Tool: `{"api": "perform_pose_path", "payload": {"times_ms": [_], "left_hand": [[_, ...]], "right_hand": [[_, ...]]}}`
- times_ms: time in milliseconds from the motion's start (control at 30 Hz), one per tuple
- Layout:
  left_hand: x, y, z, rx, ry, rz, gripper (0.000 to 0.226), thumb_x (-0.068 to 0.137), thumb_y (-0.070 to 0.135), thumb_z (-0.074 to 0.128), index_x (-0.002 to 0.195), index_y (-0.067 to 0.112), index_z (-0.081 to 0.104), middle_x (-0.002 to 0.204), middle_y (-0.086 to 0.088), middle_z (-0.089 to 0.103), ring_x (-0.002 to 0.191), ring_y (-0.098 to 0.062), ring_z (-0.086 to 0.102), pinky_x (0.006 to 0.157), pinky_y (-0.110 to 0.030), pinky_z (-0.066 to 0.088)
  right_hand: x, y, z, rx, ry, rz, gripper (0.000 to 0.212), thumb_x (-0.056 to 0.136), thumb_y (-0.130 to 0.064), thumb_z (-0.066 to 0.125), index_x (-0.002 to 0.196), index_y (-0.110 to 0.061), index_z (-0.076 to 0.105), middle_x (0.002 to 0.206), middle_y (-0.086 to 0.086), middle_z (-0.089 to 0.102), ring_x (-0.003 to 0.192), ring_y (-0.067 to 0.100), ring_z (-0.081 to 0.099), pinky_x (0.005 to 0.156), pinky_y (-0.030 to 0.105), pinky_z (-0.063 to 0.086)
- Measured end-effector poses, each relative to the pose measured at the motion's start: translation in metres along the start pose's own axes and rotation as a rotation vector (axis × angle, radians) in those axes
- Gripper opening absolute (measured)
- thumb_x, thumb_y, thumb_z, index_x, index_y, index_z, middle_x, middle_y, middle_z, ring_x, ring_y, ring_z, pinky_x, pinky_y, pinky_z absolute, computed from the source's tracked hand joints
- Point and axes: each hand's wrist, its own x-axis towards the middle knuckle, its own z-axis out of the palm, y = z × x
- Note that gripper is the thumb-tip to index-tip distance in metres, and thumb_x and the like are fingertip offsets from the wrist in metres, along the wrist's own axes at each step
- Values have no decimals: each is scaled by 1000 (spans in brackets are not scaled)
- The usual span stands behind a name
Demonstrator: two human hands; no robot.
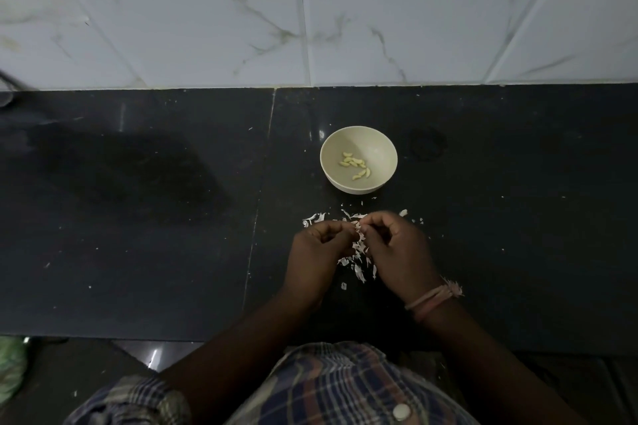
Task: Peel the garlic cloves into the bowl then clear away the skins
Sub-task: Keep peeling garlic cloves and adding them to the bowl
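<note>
Hands (359, 248) near counter's front edge (207, 338)

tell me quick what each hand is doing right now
Left hand: fingers curled, pinching a garlic clove at its fingertips.
Right hand: fingers curled, pinching the same garlic clove, its papery skin hanging down between the hands.

Plaid shirt (345, 386), white button (401, 412), pinkish wrist threads (435, 298)

Open dark counter (138, 217) either side — only the bowl (386, 152) (skins (359, 272) before it) blocks.
</note>
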Motion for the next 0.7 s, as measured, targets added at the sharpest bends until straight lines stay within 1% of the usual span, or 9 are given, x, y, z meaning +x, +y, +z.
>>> {"api": "perform_pose_path", "payload": {"times_ms": [100,233,300,367,467,533,600,700], "left_hand": [[1,1,-3,83,30,47,6,90,15,74,93,16,79,86,-3,79,84,-20,75,83,-41,59],[-2,1,-3,205,45,129,6,89,14,73,90,18,77,80,3,77,72,-7,69,69,-27,54],[-2,1,-3,270,74,160,5,89,18,72,88,21,76,77,6,75,69,-5,67,66,-27,53],[-2,3,-2,261,79,175,7,88,16,72,87,21,77,77,5,75,70,-6,68,67,-29,53],[-4,7,-2,219,56,163,10,87,11,71,84,18,78,75,3,75,67,-4,65,63,-23,50],[-6,7,0,201,49,160,11,87,11,71,82,17,78,73,1,75,63,-3,62,60,-21,47],[-7,7,0,185,41,162,12,88,11,71,81,15,79,71,-3,75,59,-4,59,56,-22,45],[-7,7,0,184,25,179,12,88,9,70,79,9,78,62,-1,69,54,-3,52,52,-21,40]], "right_hand": [[-3,-4,-1,-37,-19,-21,10,91,-12,68,94,-20,73,90,-12,71,86,2,66,78,22,54],[-5,-8,-1,-97,-46,-45,8,90,-14,68,93,-19,73,88,-12,70,84,3,65,77,28,55],[-5,-10,0,-95,-48,-34,8,89,-15,68,93,-20,74,86,-11,70,81,2,65,76,28,55],[-7,-13,0,-55,-44,-15,9,90,-15,68,93,-21,74,85,-10,72,80,2,66,74,26,55],[-9,-16,0,67,-52,72,11,90,-13,68,91,-22,75,81,-8,73,77,4,68,71,23,55],[-10,-17,-1,137,-60,116,13,91,-10,67,91,-20,76,80,-6,73,75,5,68,69,21,55],[-10,-17,-1,194,-63,147,14,92,-7,67,92,-17,76,81,-4,74,73,6,69,65,17,53],[-10,-17,1,290,-58,190,14,93,-3,66,92,-13,76,81,0,75,69,9,71,62,16,51]]}}
